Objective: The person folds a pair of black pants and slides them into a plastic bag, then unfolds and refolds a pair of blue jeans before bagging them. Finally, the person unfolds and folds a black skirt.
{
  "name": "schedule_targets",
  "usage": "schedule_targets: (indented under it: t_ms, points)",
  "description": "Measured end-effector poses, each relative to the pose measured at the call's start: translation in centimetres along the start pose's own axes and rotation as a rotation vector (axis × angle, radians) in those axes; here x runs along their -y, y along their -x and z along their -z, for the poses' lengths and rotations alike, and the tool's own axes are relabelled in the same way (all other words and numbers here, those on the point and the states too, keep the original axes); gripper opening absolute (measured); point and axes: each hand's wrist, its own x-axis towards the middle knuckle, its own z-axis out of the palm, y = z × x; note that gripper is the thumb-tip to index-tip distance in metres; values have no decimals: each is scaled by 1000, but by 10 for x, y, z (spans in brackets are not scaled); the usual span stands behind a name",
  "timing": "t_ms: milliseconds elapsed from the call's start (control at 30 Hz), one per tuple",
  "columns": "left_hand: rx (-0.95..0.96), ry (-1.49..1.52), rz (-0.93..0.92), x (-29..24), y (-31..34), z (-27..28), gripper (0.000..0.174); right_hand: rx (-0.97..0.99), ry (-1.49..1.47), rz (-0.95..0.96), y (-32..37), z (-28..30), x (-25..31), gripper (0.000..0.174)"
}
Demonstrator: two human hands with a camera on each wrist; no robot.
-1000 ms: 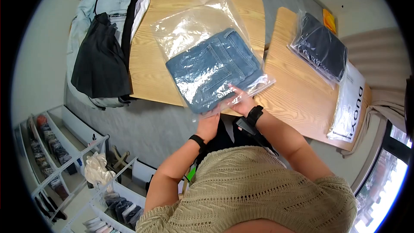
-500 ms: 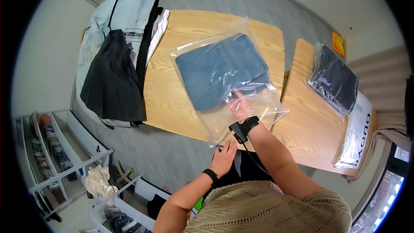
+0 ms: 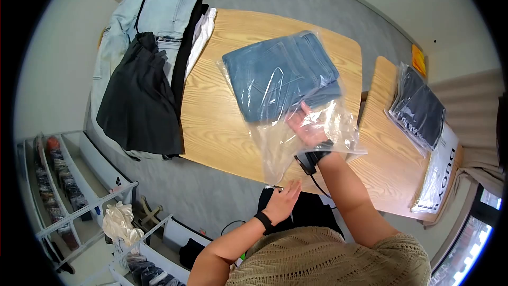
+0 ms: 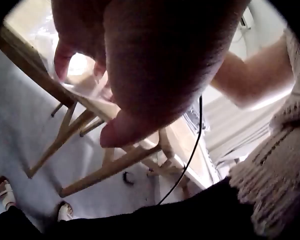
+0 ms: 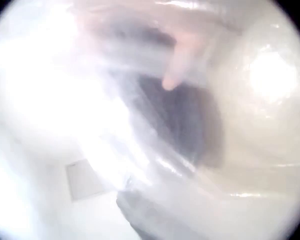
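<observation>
Folded blue jeans (image 3: 275, 74) lie inside a clear plastic bag (image 3: 272, 145) on the wooden table, with the bag's loose, wrinkled mouth end toward the person. My right hand (image 3: 307, 124) is inside the bag, fingers extended and their tips at the near edge of the jeans. Through hazy film, the right wrist view shows a finger (image 5: 177, 65) against the dark denim (image 5: 175, 115). At the table's near edge, my left hand (image 3: 284, 201) has its fingers straight beside the bag's near corner. Its thumb (image 4: 120, 132) stands apart from the fingers in the left wrist view.
Light-blue denim clothing (image 3: 169, 8) and a black garment (image 3: 140, 100) hang over the table's left side. On the side table (image 3: 378, 180) at right lie bagged dark clothes (image 3: 418, 106) and a white lettered package (image 3: 436, 180). Storage racks (image 3: 79, 206) stand at lower left.
The right hand has gone from the bag's near edge to inside it, and the jeans have moved toward its far end. The left hand has come away from the jeans, nearer the body.
</observation>
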Motion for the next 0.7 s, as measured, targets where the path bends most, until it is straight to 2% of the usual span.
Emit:
schedule_targets:
  t_ms: [33,67,100,167,200,267,300,333,367,400,433,467,500,533,567,600,667,700]
  points:
    - [9,78,11,0,1,4,50,-11,0,1,14,6,3,32]
    - [-13,234,-2,2,1,14,52,63,-4,-33,28,13,5,36]
    - [-66,399,-59,4,1,25,41,138,-8,-66,44,10,7,42]
    - [-32,747,-79,10,9,44,20,127,113,-2,76,9,12,46]
    - [-83,709,-24,9,14,60,11,178,234,6,93,15,16,47]
    - [-437,702,59,6,21,83,20,243,393,-14,125,22,25,44]
    - [-508,669,222,7,25,88,21,229,390,-16,139,22,30,44]
    - [-540,636,336,14,27,84,18,244,588,-67,154,22,34,41]
    - [-557,569,527,18,25,79,14,262,784,-121,170,20,37,38]
    - [-613,635,677,26,24,61,12,310,998,-89,187,10,41,27]
    - [-628,674,733,37,25,35,17,296,989,-101,202,6,48,27]
    - [-645,711,786,47,26,19,23,352,1220,-160,214,5,62,24]
    - [-626,717,792,51,30,22,23,408,1449,-225,226,7,76,21]
    - [-382,1024,906,56,32,25,30,323,1217,-217,235,10,89,17]
    - [-120,1319,1001,56,31,27,37,245,1261,-99,243,13,109,19]
    - [-111,1321,1003,52,29,26,37,226,1082,81,243,31,126,19]
    - [14,1246,884,45,28,24,44,-154,1074,446,229,32,144,24]
    - [16,1242,888,43,30,22,44,-322,1129,460,215,40,150,28]
